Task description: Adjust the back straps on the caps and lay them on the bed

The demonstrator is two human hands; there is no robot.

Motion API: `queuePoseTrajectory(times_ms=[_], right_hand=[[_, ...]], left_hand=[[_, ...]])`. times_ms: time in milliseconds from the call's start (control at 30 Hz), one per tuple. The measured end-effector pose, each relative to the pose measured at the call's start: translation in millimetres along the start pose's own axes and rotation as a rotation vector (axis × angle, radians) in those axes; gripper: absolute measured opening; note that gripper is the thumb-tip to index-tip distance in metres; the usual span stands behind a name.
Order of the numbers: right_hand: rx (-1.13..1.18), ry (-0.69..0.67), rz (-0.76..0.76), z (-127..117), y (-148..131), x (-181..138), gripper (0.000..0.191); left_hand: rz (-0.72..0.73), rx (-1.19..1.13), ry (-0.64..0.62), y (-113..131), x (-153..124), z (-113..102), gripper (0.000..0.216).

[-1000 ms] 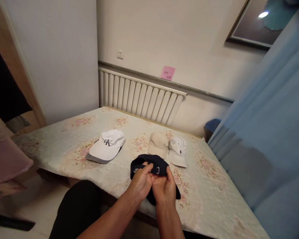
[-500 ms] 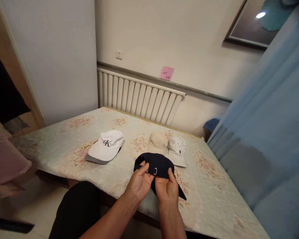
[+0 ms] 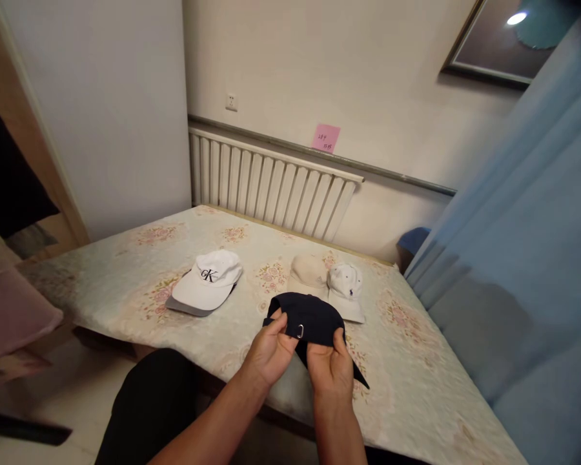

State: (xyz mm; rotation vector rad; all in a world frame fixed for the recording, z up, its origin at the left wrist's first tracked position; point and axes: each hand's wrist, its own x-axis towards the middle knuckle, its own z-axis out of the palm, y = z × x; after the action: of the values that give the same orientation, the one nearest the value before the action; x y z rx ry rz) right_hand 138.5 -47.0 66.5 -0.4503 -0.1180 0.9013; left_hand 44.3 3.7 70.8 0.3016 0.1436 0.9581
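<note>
Between my two hands is a dark navy baseball cap (image 3: 314, 316), held above the bed's front part with its back strap and metal buckle facing me. My left hand (image 3: 272, 349) pinches the strap side near the buckle. On the cap's right edge, my right hand (image 3: 330, 361) grips with the thumb on top and the fingers beneath. The dark brim juts out at the lower right. Just beyond lie a beige cap (image 3: 307, 272) and a white cap (image 3: 345, 284) with a small dark logo, side by side. Farther left, a white cap with black letters (image 3: 213, 274) rests over a grey-brimmed cap (image 3: 188, 308).
The caps lie on a bed with a floral cover (image 3: 252, 310). Behind it are a white radiator (image 3: 271, 184) and a wall with a pink note (image 3: 326, 138). A blue curtain (image 3: 513, 258) hangs along the right side. My dark-clothed knee (image 3: 150, 400) is at the front edge.
The navy cap and both hands have shifted slightly, with the cap's right side moving a little to the right. Both hands keep their hold; the other caps stay put.
</note>
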Motion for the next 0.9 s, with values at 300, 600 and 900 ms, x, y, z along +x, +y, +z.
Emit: queuePoseTrajectory(times_ms=[300, 600, 900], right_hand=[[0.093, 0.069, 0.040, 9, -7, -7, 0.027], [0.142, 0.087, 0.045, 7, -18, -9, 0.030], [0.149, 0.075, 0.039, -6, -20, -3, 0.029]], left_hand=[[0.023, -0.019, -0.012, 0, -3, 4, 0.031], [-0.006, -0.061, 0.041, -7, 2, 5, 0.029], [-0.079, -0.192, 0.074, -17, -4, 13, 0.024]])
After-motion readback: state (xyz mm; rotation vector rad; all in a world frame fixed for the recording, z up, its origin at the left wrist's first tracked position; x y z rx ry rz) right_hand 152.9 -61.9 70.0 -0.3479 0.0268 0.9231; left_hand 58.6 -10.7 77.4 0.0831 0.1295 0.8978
